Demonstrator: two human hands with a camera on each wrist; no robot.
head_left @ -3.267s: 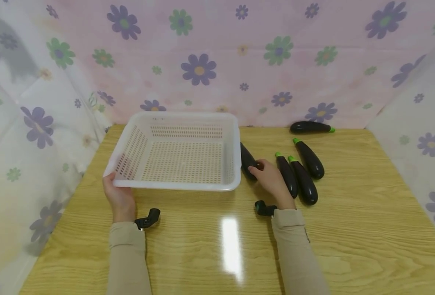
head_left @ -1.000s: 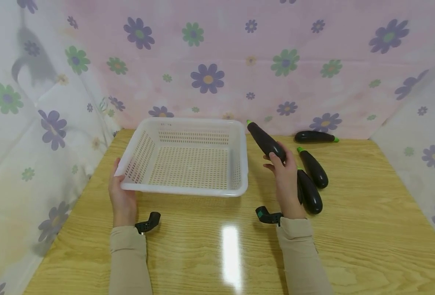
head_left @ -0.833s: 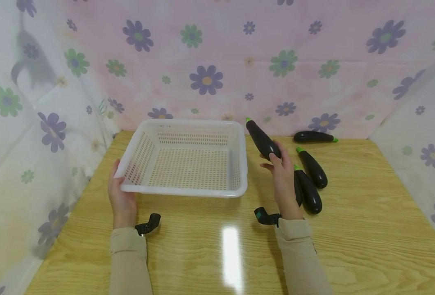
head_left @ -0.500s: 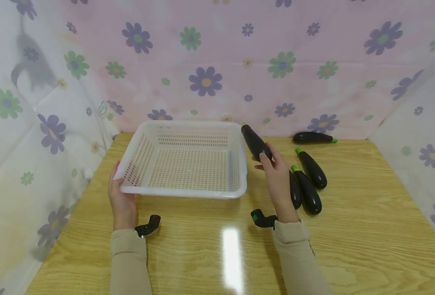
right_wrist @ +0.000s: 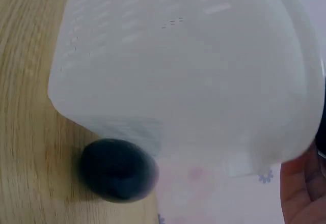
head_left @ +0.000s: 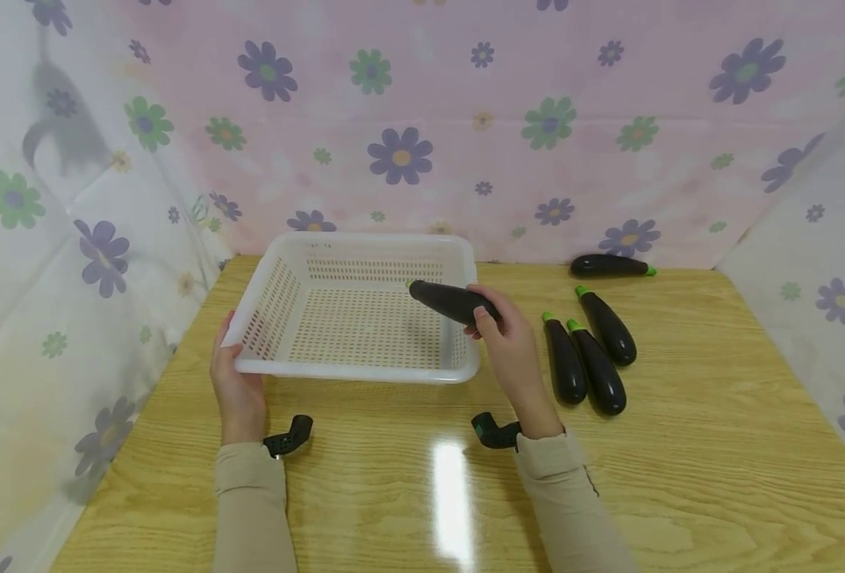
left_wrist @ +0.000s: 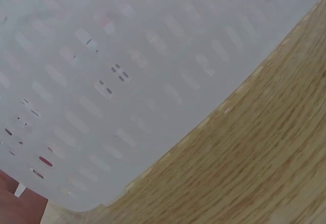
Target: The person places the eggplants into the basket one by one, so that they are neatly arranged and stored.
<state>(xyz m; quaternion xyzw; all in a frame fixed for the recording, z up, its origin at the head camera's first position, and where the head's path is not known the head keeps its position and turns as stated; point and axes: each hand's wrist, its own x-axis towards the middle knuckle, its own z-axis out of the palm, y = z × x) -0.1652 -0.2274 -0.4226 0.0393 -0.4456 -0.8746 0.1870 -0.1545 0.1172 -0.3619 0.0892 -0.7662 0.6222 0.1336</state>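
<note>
A white perforated plastic basket (head_left: 358,373) stands on the table. My left hand (head_left: 239,391) grips its front left corner, thumb over the rim; in the left wrist view, part of that hand (left_wrist: 18,203) shows beside the basket wall (left_wrist: 168,76). My right hand (head_left: 510,350) holds a dark eggplant (head_left: 447,299) by its thick end above the basket's right side, its green stem end pointing left. In the right wrist view, the fingers (right_wrist: 300,193) are at the basket's rim, and the held eggplant (right_wrist: 322,127) barely shows at the edge.
Three eggplants (head_left: 564,362) lie side by side to the right of my right hand. Another eggplant (head_left: 609,265) lies at the table's back edge by the flowered cloth (head_left: 465,95). The wooden table (head_left: 365,485) extends in front of the basket.
My right hand has lifted the eggplant from the table beside the basket and carried it left over the rim, turning it more sideways. My left hand keeps its hold on the corner.
</note>
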